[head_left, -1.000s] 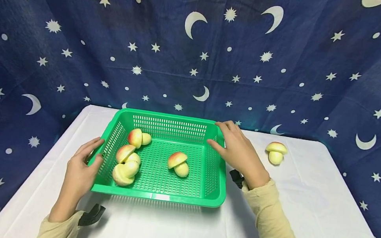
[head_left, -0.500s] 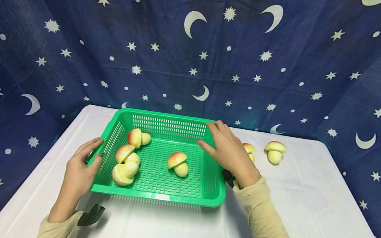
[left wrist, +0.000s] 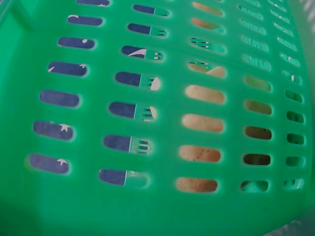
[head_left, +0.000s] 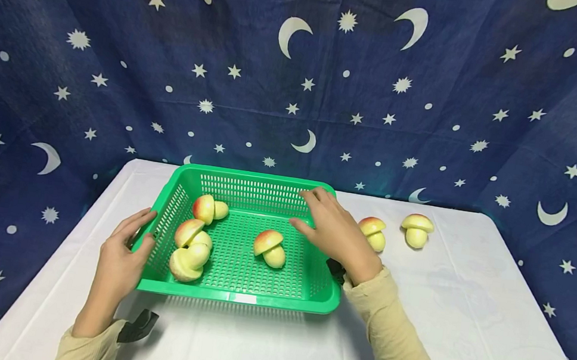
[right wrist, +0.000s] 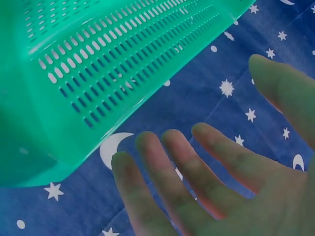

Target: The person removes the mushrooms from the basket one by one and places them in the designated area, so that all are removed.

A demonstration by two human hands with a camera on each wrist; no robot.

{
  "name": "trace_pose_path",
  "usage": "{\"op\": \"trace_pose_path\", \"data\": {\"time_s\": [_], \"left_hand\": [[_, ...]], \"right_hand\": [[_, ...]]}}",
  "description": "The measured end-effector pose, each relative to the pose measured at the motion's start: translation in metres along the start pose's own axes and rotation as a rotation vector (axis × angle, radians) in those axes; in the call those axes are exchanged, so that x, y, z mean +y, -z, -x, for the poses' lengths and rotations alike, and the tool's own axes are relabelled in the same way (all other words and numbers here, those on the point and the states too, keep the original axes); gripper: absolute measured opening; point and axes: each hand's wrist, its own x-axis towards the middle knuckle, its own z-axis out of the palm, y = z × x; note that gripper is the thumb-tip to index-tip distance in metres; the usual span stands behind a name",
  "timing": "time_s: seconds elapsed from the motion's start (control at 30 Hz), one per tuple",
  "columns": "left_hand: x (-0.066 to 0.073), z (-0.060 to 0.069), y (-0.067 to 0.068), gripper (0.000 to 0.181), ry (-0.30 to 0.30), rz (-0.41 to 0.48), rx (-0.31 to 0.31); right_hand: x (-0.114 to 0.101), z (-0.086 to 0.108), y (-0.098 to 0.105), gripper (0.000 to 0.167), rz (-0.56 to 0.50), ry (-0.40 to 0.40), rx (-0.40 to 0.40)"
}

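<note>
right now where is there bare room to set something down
Free: the white tablecloth in front of the green slotted plastic basket, between the beige sleeves; more cloth right of the right sleeve; and the basket floor between the lone red-capped mushroom and the three mushrooms at left. Crowded: the basket's left end, holding those three.

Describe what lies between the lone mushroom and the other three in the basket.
In the head view, only bare basket floor separates the lone mushroom from the three.
</note>
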Motion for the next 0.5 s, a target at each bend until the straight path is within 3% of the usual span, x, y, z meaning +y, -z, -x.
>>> {"op": "trace_pose_path", "data": {"time_s": [0.5], "left_hand": [[0.002, 0.000, 0.001, 0.044, 0.017, 0.000, -0.009]], "right_hand": [[-0.007, -0.011, -0.011, 0.056, 0.006, 0.023, -0.089]]}}
